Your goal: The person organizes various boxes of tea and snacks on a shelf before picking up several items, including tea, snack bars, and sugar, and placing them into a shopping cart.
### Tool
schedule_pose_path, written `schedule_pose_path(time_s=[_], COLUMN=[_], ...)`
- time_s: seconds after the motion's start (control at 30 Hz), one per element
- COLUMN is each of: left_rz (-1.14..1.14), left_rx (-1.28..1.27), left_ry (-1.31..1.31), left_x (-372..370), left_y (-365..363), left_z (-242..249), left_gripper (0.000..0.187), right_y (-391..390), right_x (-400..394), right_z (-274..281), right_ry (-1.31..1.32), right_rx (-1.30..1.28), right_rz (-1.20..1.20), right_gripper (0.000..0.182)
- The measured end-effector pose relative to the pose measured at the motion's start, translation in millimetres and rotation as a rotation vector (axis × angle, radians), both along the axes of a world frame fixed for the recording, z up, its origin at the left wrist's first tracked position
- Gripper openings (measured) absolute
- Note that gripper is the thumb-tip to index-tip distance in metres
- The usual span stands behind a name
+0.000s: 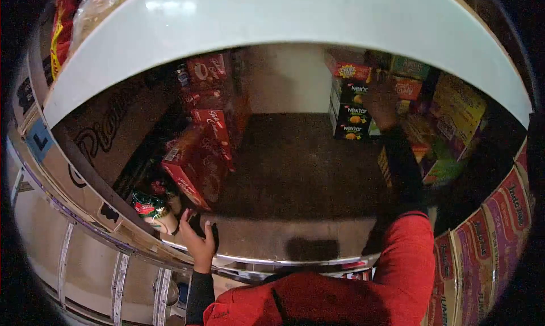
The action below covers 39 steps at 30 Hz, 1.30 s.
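Fingers apart and holding nothing, my left hand (197,240) is at the front edge of the shelf, just right of a green and white packet (154,211). Red boxes (196,166) stand beyond it on the left. My right arm reaches deep into the compartment. My right hand (381,106) is dim and blurred beside the stacked black Nextar boxes (353,111); its fingers cannot be made out. A red-orange box (407,88) is close to its right.
A white curved panel (284,17) spans the top. Yellow and green boxes (457,113) stand at the right. Indomie cartons (488,241) are stacked outside at the lower right. A brown carton (113,130) lines the left side.
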<state>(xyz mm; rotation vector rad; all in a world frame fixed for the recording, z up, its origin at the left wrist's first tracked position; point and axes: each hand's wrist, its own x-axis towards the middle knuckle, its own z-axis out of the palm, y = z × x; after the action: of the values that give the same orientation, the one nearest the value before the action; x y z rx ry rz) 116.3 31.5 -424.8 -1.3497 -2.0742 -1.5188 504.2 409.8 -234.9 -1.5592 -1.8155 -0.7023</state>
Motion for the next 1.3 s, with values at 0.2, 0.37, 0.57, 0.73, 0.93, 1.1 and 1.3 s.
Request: schedule_pose_path(time_s=[0.2, 0.37, 0.57, 0.73, 0.93, 1.1, 1.3], left_rz=[0.048, 0.051, 0.033, 0.008, -0.009, 0.022, 0.034], left_rx=[-0.042, -0.058, -0.034, 0.012, -0.011, 0.018, 0.008], left_ry=[0.028, 0.049, 0.059, 0.011, -0.018, 0.021, -0.026], left_x=[-1, -3, 1, 2, 1, 4, 1], left_y=[-1, -1, -1, 0, 0, 0, 0], left_z=[1, -3, 3, 1, 0, 2, -1], left_gripper=[0.054, 0.055, 0.054, 0.050, 0.051, 0.051, 0.050], right_y=[143, 60, -155, -225, -246, -108, 102], right_x=[-67, -79, -76, -63, -34, -27, -1], right_z=[-12, 27, 23, -33, -65, -24, -70], right_ry=[0.068, -0.001, -0.149, -0.342, -0.501, 0.121, 0.379], right_rx=[0.606, 0.301, 0.060, -0.565, -0.568, -0.013, 0.126], right_rz=[0.155, 0.324, 0.587, 0.428, 0.781, 0.675, 0.225], right_gripper=[0.047, 0.051, 0.061, 0.065, 0.069, 0.067, 0.103])
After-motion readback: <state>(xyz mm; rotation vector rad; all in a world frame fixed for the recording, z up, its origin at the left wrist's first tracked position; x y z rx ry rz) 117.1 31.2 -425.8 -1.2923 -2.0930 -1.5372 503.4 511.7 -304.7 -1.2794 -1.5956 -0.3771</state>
